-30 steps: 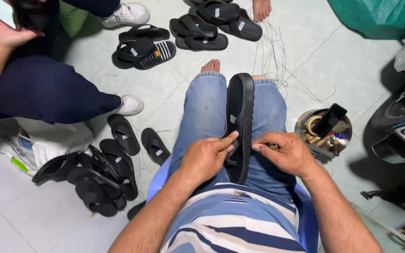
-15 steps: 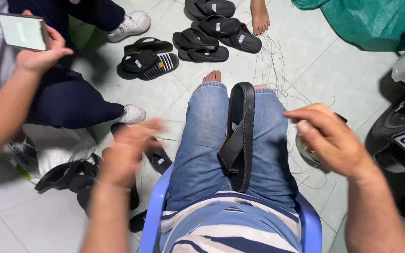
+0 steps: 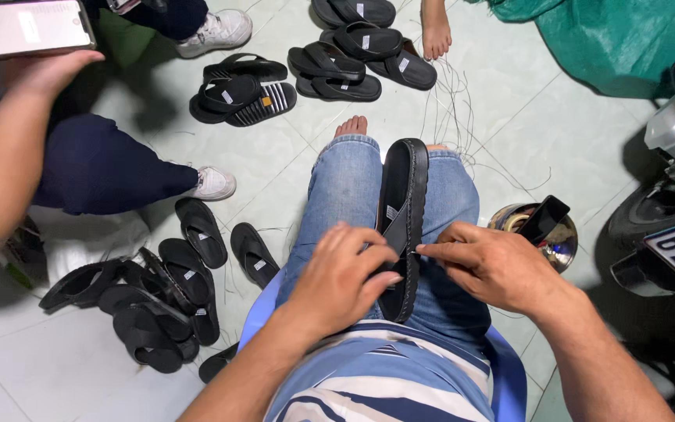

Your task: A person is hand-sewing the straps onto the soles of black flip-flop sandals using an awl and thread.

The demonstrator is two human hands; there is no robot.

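The person wears faded blue denim jeans [image 3: 345, 195] with a worn, lighter wash over the thighs and frayed-looking hems at the ankles. A horizontally striped short-sleeved shirt [image 3: 384, 383] in navy, pale blue and white bands covers the torso. Both forearms are bare, with no sleeve, watch or bracelet on the wrists. The left hand [image 3: 341, 277] and the right hand [image 3: 494, 266] carry no rings or gloves. The one foot [image 3: 351, 125] in view is bare, without sandal or sock.
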